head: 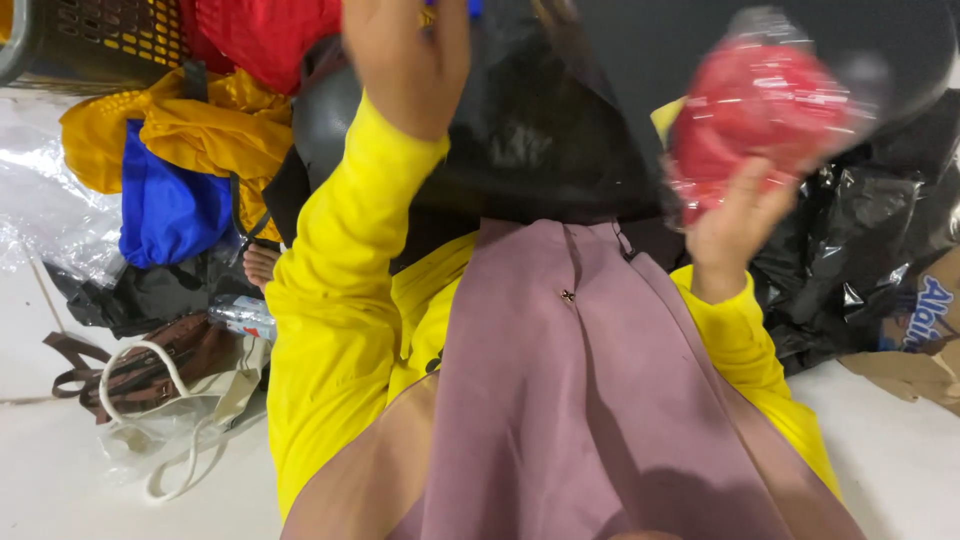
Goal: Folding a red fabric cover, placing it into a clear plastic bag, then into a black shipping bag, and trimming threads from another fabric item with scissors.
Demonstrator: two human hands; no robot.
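Red garment sealed in clear plastic (755,115) sits raised in the right hand (735,225), fingers curled beneath it; probably light, soft, slippery, best cupped underneath. Left hand's (405,60) grip: cannot tell.

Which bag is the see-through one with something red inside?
The clear plastic bag held up in the right hand. The black plastic bags beside it are dark, and the cream tote bag lies on the floor.

We see bare floor (60,330) at far left; yellow and blue cloth (170,170), a brown bag (150,365) and black plastic sheeting (860,260) crowd both sides of our arms.
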